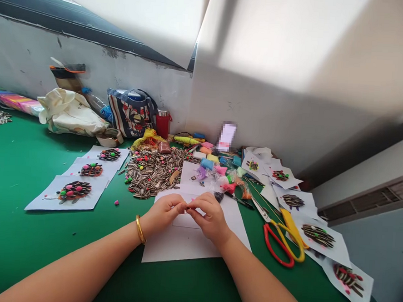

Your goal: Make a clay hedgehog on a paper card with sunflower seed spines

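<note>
My left hand [163, 214], with a gold bangle [140, 229] on its wrist, is closed in a pinch. My right hand [213, 219] pinches too, its fingertips meeting the left ones. A small dark bit seems to be between the fingertips, too hidden to name. Both hands are above a white paper sheet [195, 253]. Just beyond it lies a heap of striped sunflower seeds [154, 171]. Small bags of coloured modelling clay [207, 164] sit behind the right hand, and a black pen [241, 200] lies to its right.
Scissors [281, 242] with red and yellow handles lie at the right. Seed-and-clay hedgehog pictures lie on cards at left [34, 200] and right [344, 248]. A striped bag [130, 114], a cream cloth bag [67, 111], a red flask [162, 123] and a phone [227, 136] stand along the wall.
</note>
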Demonstrator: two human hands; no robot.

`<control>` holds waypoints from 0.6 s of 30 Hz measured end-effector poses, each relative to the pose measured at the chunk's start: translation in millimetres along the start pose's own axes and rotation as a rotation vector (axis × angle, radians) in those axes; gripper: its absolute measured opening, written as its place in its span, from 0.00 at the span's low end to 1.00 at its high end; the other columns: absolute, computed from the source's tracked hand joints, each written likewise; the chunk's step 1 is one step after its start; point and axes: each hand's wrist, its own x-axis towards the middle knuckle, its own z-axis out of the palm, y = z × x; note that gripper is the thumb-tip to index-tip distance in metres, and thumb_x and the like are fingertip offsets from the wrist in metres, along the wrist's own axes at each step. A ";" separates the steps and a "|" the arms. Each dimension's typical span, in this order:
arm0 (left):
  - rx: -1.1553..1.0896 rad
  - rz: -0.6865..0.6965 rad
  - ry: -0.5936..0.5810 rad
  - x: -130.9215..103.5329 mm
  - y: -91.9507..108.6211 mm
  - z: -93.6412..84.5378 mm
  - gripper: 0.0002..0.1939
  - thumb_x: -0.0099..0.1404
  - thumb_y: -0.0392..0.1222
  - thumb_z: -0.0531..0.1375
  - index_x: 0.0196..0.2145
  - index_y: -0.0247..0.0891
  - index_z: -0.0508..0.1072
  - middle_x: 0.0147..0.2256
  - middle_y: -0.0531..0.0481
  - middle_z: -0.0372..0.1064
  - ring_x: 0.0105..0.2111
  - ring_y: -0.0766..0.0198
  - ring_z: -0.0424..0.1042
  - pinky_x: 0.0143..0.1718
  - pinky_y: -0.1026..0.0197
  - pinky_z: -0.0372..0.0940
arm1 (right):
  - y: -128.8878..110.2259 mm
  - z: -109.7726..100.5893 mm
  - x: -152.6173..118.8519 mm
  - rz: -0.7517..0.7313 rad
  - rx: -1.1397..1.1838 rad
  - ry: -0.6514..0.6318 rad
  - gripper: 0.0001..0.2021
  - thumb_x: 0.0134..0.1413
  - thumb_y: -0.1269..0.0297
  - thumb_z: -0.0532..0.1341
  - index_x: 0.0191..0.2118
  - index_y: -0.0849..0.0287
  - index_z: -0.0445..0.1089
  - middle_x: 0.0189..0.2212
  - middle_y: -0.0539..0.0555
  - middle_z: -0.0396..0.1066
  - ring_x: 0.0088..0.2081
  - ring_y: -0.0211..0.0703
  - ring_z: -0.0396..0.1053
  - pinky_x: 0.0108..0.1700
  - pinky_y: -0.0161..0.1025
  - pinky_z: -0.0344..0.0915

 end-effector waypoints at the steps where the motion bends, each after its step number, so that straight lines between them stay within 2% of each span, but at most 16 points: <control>1: 0.033 0.002 0.020 0.7 -1.8 -1.8 0.20 0.71 0.50 0.50 0.31 0.37 0.75 0.30 0.50 0.72 0.32 0.63 0.69 0.36 0.62 0.63 | 1.6 -0.2 -0.1 0.012 -0.007 0.002 0.03 0.59 0.64 0.63 0.38 0.53 0.75 0.31 0.51 0.73 0.37 0.43 0.67 0.41 0.41 0.63; 4: 0.186 -0.005 0.088 3.5 -6.7 -8.6 0.14 0.70 0.46 0.53 0.36 0.39 0.76 0.36 0.48 0.74 0.38 0.60 0.71 0.43 0.59 0.64 | 8.7 0.0 0.3 0.064 -0.056 -0.012 0.03 0.58 0.66 0.64 0.38 0.54 0.75 0.32 0.51 0.74 0.38 0.43 0.67 0.43 0.42 0.62; 6: 0.266 -0.019 0.083 5.1 -8.9 -12.0 0.11 0.68 0.43 0.54 0.38 0.40 0.76 0.39 0.48 0.75 0.42 0.59 0.71 0.46 0.58 0.64 | 13.7 1.3 0.9 0.106 -0.101 -0.055 0.04 0.57 0.69 0.64 0.38 0.55 0.75 0.32 0.50 0.75 0.39 0.43 0.67 0.44 0.41 0.62; 12: 0.447 -0.051 -0.032 4.2 -8.5 -9.7 0.12 0.66 0.35 0.54 0.41 0.39 0.77 0.40 0.46 0.76 0.43 0.57 0.73 0.46 0.55 0.65 | 18.6 9.4 1.2 0.212 -0.207 -0.202 0.08 0.52 0.76 0.66 0.36 0.55 0.75 0.33 0.49 0.76 0.37 0.42 0.69 0.43 0.40 0.63; 18: 0.486 -0.069 -0.067 3.8 -6.3 -7.9 0.14 0.66 0.32 0.52 0.42 0.38 0.77 0.40 0.45 0.76 0.42 0.56 0.73 0.46 0.55 0.66 | 23.1 15.9 -0.8 0.159 -0.250 -0.225 0.06 0.54 0.72 0.66 0.36 0.54 0.77 0.33 0.52 0.75 0.39 0.44 0.68 0.43 0.41 0.64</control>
